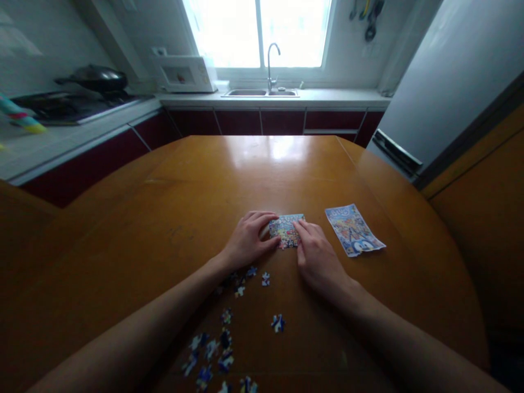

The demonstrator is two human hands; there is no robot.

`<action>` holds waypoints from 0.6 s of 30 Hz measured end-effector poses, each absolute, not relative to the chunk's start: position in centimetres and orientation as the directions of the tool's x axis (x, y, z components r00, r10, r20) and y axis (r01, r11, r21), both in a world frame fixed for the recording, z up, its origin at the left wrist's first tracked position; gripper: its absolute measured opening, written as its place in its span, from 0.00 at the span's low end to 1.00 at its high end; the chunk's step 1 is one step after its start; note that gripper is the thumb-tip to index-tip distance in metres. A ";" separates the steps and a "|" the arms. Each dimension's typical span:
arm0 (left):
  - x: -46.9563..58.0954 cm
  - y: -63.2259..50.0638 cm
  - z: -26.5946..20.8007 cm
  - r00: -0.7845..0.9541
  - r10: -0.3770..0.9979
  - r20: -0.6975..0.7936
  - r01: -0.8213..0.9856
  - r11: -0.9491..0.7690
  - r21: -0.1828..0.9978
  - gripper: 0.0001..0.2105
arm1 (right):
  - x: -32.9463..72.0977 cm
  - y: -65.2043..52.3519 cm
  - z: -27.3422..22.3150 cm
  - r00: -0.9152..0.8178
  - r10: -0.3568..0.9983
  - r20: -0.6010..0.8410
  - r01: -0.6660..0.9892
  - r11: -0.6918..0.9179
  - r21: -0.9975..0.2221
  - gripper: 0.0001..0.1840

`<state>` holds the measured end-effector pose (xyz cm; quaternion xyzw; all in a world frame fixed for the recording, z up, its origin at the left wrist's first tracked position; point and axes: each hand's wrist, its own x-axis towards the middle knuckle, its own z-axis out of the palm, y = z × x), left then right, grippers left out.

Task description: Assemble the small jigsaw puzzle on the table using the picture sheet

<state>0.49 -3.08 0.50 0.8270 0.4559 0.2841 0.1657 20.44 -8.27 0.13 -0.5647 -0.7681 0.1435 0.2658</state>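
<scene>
A partly assembled jigsaw puzzle (286,230) with a colourful printed picture lies flat on the wooden table (180,191). Around its left side curl the thumb and fingers of my left hand (250,237), touching the top left and lower left corners. My right hand (319,254) presses its fingers together on the right edge. Below the hands a loose jigsaw piece (278,323) lies on its own, and a smaller one (266,279) sits closer to the puzzle. Several more loose pieces (211,349) are scattered beside my left forearm, which partly hides some of them.
To the right of the puzzle lies a creased picture sheet (354,229). Beyond the table are a sink (245,93) with a tap (269,68), a microwave (184,75), and a wok (96,79) on the stove. A fridge (442,82) stands at the right.
</scene>
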 end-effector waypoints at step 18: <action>0.3 -2.8 0.1 0.413 0.851 0.325 0.615 -0.524 0.589 0.23 | 21.3 -7.8 0.2 -0.205 0.924 0.322 0.716 0.366 -0.595 0.26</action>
